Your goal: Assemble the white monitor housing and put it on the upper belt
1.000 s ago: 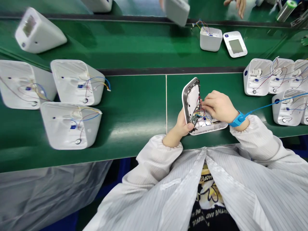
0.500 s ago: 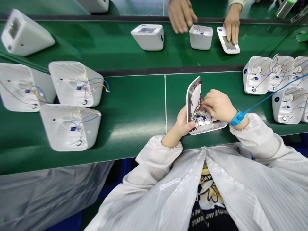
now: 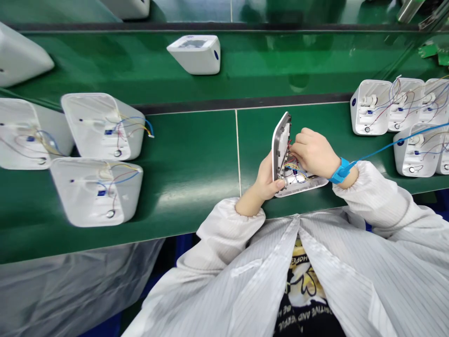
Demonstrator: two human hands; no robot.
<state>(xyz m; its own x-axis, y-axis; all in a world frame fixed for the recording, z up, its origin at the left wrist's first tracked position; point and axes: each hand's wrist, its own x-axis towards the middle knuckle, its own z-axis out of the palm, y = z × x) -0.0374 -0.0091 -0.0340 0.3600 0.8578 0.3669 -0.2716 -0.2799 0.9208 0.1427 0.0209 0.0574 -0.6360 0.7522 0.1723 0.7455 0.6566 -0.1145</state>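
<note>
My left hand [image 3: 267, 180] is closed around the lower edge of a white front panel [image 3: 281, 142], which stands tilted upright with its inner side facing right. Under and beside the panel lies an open white housing [image 3: 301, 189] with coloured wires [image 3: 294, 171] inside. The fingers of my right hand [image 3: 312, 150] are pinched together at the panel's inner side, where red wires run. Those fingertips seem to hold a wire end, though its tip is too small to make out. A blue wrist strap [image 3: 342, 172] sits on my right wrist.
Several open white housings with wires [image 3: 101, 126] stand on the green bench [image 3: 192, 164] at left. More housings [image 3: 372, 107] stand at right, where the blue strap cord [image 3: 382, 148] crosses. A closed white unit [image 3: 205, 56] rests on the strip behind the dark rail [image 3: 210, 104].
Across the bench, another person's hands, an open housing and a panel have gone from view. My right fingers have shifted slightly left against the panel. My left hand keeps its hold.
</note>
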